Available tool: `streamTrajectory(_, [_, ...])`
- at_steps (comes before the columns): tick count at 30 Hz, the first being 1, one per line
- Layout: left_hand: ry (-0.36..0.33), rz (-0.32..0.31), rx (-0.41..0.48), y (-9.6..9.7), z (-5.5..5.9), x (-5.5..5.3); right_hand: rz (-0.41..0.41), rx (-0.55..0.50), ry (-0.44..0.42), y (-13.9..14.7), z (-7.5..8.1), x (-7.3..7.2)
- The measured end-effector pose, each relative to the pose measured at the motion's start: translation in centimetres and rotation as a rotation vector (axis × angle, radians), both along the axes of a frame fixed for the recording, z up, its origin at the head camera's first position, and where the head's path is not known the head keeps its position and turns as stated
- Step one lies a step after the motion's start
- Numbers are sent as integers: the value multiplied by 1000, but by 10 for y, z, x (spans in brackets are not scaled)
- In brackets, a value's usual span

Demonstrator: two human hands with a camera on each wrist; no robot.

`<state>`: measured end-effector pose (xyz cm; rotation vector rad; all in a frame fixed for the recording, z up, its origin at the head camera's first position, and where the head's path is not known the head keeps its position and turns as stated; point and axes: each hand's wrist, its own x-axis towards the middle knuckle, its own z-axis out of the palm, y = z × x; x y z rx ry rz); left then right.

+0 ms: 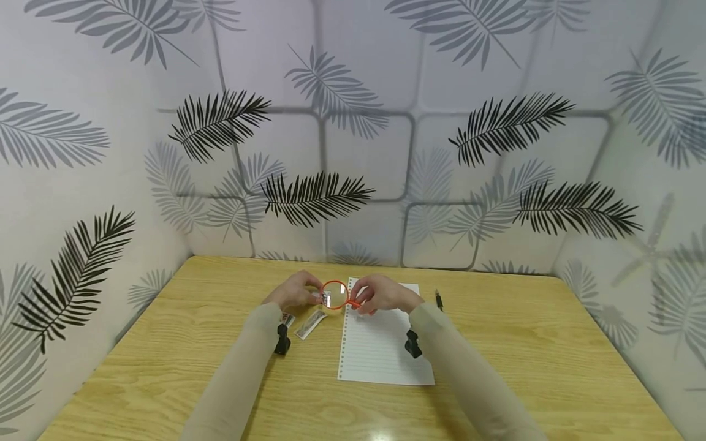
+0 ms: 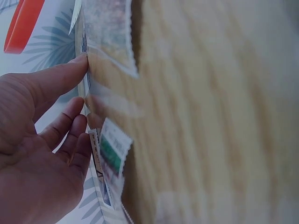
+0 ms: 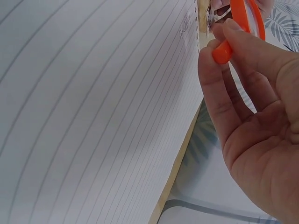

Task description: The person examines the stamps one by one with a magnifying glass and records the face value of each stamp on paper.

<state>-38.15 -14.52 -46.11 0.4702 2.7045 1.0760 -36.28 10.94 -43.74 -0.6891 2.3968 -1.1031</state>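
Observation:
My right hand [image 1: 380, 294] pinches the handle of an orange-rimmed magnifying glass [image 1: 334, 280] between thumb and fingers; the handle end [image 3: 222, 53] shows in the right wrist view. The lens stands tilted just beside my left hand [image 1: 298, 290]. With thumb and forefinger, the left hand pinches the edge of a small stamp [image 1: 317, 294], which shows partly through the lens. A long stamp [image 1: 311, 324] lies on the table nearer me. Under the left wrist lies another stamp [image 2: 112, 149], with a green band and perforated edges.
A lined sheet of loose-leaf paper [image 1: 380, 355] lies below the right hand, with a little handwriting [image 3: 184, 28] near its punched edge. Right of the sheet is a black pen [image 1: 439, 300]. The wooden table [image 1: 524, 355] backs onto a leaf-patterned wall.

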Motion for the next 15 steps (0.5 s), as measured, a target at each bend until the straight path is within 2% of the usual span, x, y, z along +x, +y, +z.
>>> streamTrajectory(15, [-2, -8, -5, -1, 0, 0, 21, -3, -2, -2, 1, 1])
